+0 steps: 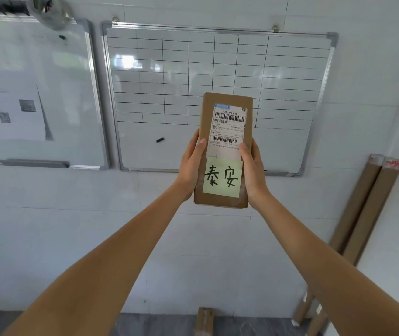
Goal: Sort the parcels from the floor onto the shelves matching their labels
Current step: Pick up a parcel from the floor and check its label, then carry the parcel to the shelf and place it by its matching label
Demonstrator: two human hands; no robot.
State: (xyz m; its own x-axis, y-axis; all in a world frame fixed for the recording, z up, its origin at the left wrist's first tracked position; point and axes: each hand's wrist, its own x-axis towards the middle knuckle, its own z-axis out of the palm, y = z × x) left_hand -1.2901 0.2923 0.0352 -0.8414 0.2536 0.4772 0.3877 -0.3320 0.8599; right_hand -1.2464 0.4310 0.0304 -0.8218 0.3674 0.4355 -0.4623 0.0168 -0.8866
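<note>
I hold a long brown cardboard parcel (227,103) upright in front of me at arm's length, its face toward me. A white shipping label with barcodes covers its upper half. A pale yellow sticky note (222,178) with two handwritten characters sits on its lower half. My left hand (191,163) grips the parcel's left edge, thumb on the front. My right hand (253,168) grips the right edge the same way. No shelves are in view.
A white wall faces me with a gridded whiteboard (290,69) behind the parcel and a second whiteboard (72,93) with a paper sheet at left. Brown cardboard tubes (363,207) lean against the wall at right. Another cardboard piece (204,321) lies on the dark floor below.
</note>
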